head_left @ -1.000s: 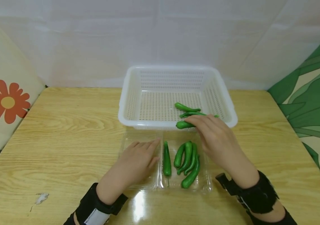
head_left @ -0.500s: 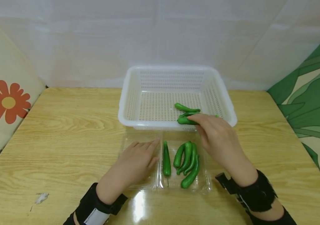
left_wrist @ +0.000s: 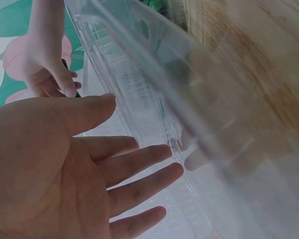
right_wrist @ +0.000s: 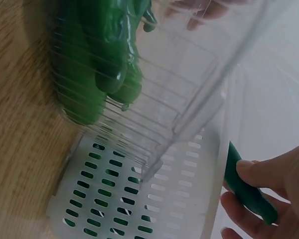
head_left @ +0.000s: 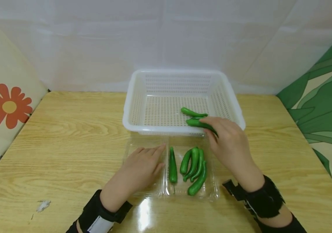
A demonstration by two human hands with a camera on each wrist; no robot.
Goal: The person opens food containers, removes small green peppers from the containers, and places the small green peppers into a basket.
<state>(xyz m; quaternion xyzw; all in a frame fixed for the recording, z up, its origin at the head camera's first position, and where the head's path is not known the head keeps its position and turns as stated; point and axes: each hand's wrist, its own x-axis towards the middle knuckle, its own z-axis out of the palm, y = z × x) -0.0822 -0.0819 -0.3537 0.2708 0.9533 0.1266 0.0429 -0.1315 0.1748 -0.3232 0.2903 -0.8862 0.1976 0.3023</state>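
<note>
My right hand point(head_left: 228, 142) pinches a green chili pepper point(head_left: 196, 123) between thumb and fingers, over the front right rim of the white basket point(head_left: 160, 128). In the right wrist view this pepper point(right_wrist: 246, 189) slants across the fingers, just past the basket's wall. My left hand point(head_left: 141, 168) lies over the left compartment of a clear plastic container point(head_left: 181, 191). Its fingers are extended and loosely spread in the left wrist view, right at the clear wall. The right compartment holds several green chili peppers point(head_left: 195, 161) in a bunch, plus a separate straight one point(head_left: 173, 166) along the divider.
Behind the container stands the perforated basket, with another green chili pepper point(head_left: 193, 112) inside and more partly hidden by the right hand. A white cloth point(head_left: 160, 42) hangs behind the wooden table point(head_left: 75, 139). A pale worn patch point(head_left: 44, 205) marks the table's front left.
The pepper in my right hand has shifted slightly away from me and turned, so its thin end now shows below the fingers. My left hand and the container have stayed put.
</note>
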